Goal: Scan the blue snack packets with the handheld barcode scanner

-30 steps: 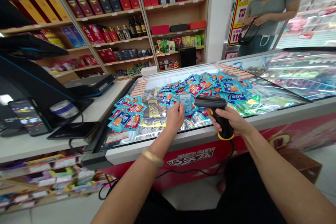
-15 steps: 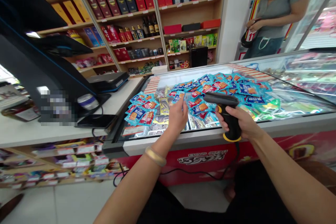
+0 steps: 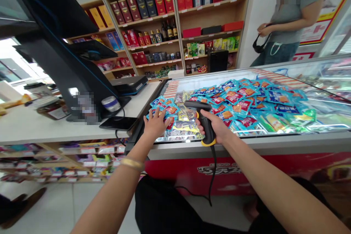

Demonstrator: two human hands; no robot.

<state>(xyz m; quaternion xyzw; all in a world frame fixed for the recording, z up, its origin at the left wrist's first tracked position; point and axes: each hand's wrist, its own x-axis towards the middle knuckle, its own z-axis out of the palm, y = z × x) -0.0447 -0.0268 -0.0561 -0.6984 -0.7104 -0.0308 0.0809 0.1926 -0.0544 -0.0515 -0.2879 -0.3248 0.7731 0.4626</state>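
Observation:
My left hand (image 3: 155,123) lies with fingers spread over the smaller pile of blue and red snack packets (image 3: 171,109) at the left end of the glass-topped freezer. My right hand (image 3: 214,126) is wrapped round the handle of a black and yellow barcode scanner (image 3: 206,128), its head pointing left above the glass. From the handle's base a black cable (image 3: 212,175) hangs down. Beyond the scanner, a larger heap of similar snack packets (image 3: 241,97) spreads over the freezer top. Yellow and grey packs show through the glass between the two piles.
To the left, a counter (image 3: 90,135) carries a dark monitor stand (image 3: 68,69), a black phone (image 3: 118,123), a white roll (image 3: 110,103) and a jar (image 3: 51,108). Shelves (image 3: 153,22) of boxes and bottles stand behind. A person (image 3: 290,22) is beyond the freezer at right.
My left hand has moved left from the middle, let go of a snack packet and spread over the smaller pile. The scanner in my right hand has shifted left. The view has turned slightly.

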